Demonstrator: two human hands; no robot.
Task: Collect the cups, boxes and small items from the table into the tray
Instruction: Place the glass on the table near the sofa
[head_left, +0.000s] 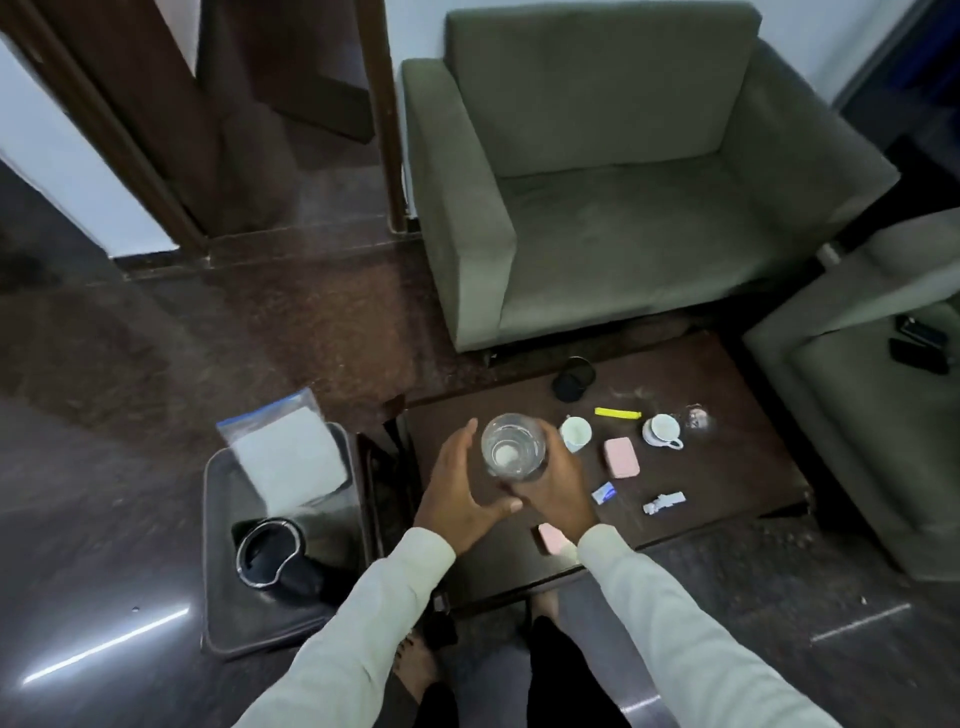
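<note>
You're wearing long, pale cream sleeves, soft and a little creased, both ending in plain cuffs at the wrist. Your left hand (457, 499) and right hand (558, 491) are bare. Dark trousers below, and your feet are bare on the floor.

glass (513, 448): clear
worktop (727, 467): dark brown
box (621, 457): pink
clip (617, 413): yellow
cups (575, 434): white
armchair (623, 208): olive green
tray (223, 597): dark grey
sleeves (363, 623): pale cream
bag (283, 452): clear, blue-edged
</note>
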